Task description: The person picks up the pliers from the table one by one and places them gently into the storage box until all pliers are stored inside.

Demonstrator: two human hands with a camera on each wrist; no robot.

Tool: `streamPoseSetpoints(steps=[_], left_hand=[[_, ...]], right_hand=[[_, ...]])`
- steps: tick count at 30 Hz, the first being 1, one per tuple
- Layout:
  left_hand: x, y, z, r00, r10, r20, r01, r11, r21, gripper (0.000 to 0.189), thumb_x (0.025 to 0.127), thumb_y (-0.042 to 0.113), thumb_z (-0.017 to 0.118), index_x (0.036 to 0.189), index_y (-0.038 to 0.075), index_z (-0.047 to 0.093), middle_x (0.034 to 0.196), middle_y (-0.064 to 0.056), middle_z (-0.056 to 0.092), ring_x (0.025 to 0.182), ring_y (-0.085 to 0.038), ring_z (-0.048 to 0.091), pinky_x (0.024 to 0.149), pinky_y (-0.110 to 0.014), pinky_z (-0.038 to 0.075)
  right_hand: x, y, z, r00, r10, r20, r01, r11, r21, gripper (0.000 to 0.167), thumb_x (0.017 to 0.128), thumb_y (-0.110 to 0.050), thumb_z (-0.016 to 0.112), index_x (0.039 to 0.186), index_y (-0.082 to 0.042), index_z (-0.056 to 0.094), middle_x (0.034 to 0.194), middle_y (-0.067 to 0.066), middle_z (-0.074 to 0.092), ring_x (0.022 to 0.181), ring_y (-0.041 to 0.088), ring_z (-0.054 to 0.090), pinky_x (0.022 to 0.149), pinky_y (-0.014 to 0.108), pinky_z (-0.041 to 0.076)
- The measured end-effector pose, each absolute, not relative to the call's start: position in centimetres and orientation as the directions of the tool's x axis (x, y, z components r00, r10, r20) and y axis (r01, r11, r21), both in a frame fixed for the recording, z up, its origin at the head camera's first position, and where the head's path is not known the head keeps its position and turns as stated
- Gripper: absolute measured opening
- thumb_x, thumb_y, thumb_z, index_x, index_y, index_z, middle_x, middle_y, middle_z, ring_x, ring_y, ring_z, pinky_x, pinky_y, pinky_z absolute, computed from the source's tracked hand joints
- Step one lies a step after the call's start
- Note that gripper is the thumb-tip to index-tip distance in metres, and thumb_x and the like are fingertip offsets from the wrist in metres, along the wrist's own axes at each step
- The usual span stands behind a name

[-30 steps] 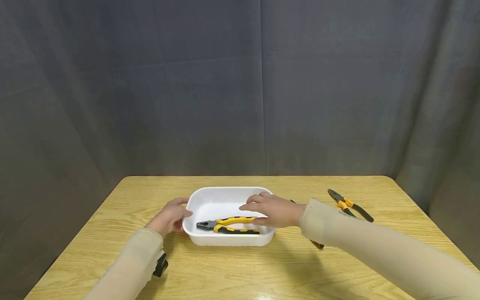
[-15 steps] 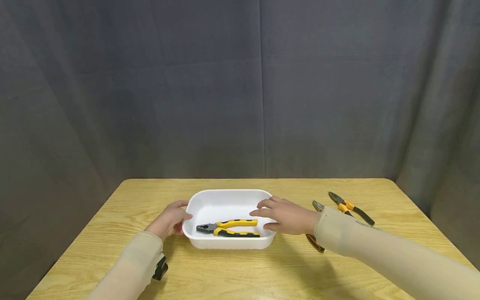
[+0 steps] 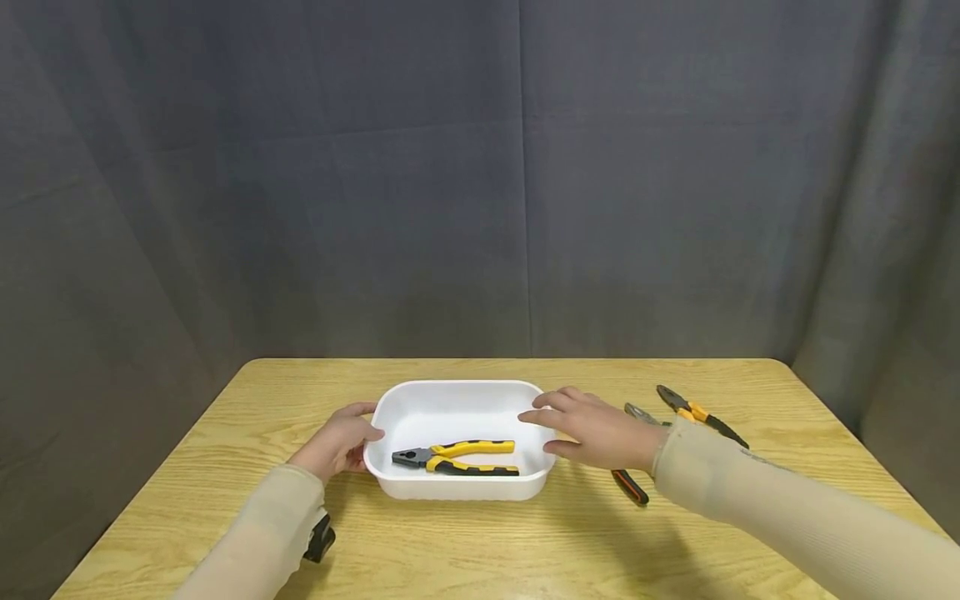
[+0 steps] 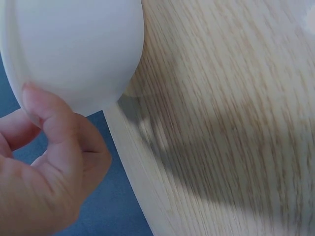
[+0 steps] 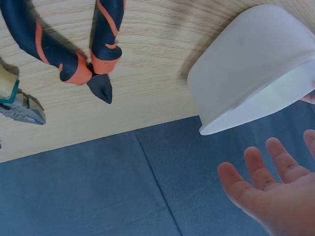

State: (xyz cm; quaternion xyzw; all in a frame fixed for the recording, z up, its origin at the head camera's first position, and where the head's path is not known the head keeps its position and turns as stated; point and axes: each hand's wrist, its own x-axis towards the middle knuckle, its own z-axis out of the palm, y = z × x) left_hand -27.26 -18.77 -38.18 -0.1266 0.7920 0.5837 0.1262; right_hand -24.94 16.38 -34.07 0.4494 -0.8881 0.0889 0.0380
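A white plastic tub point(image 3: 457, 489) is in the middle of the head view. Combination pliers with yellow-and-black handles point(image 3: 480, 447) lie inside it, dark jaws toward the left. My left hand point(image 3: 336, 442) grips the tub's left end; in the left wrist view the thumb point(image 4: 49, 105) is over the rim and the fingers curl beneath. At the opposite end my right hand point(image 3: 600, 433) hovers by the rim with spread fingers and holds nothing. Just right of that hand lies a second tool with dark, orange-striped handles point(image 3: 632, 487), partly hidden by the hand and sleeve.
Farther right on the wooden table point(image 3: 465, 550) lie dark-jawed pliers with orange-and-black handles point(image 3: 692, 410), partly behind the right sleeve. A grey curtain point(image 3: 420, 183) hangs beyond the table's back edge. A black device point(image 3: 321, 538) is at the left wrist.
My right hand has drawn back rightward from over the pliers in the tub to its right rim. More of the tool beside that hand now shows. My left hand keeps its grip on the tub.
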Motion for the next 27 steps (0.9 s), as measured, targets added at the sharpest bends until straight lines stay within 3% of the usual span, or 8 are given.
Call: streamPoseSetpoints(steps=[11, 27], left_hand=[[-27.3, -18.8, -38.2, -0.933, -0.053, -0.356, -0.354, 0.311, 0.882, 0.052, 0.093, -0.003, 0.053, 0.142, 0.0, 0.038, 0.092, -0.018, 0.055, 0.055, -0.015, 0.049, 0.047, -0.021, 0.044], [-27.2, -18.8, -38.0, -0.936, -0.038, -0.351, -0.346, 0.298, 0.89, 0.054, 0.093, -0.004, 0.053, 0.144, -0.002, 0.035, 0.094, -0.019, 0.054, 0.057, -0.016, 0.05, 0.049, -0.022, 0.045]], right_hand=[[-24.6, 18.3, -34.2, -0.608, -0.768, 0.199, -0.792, 0.603, -0.095, 0.045, 0.094, -0.02, 0.066, 0.136, -0.009, 0.054, 0.131, 0.012, 0.054, 0.12, 0.031, 0.049, 0.097, 0.051, 0.043], [-23.5, 21.4, -33.8, -0.725, -0.665, 0.18, -0.686, 0.719, -0.109, 0.047, 0.096, -0.026, 0.063, 0.139, -0.011, 0.051, 0.137, 0.017, 0.048, 0.122, 0.038, 0.047, 0.094, 0.058, 0.043]])
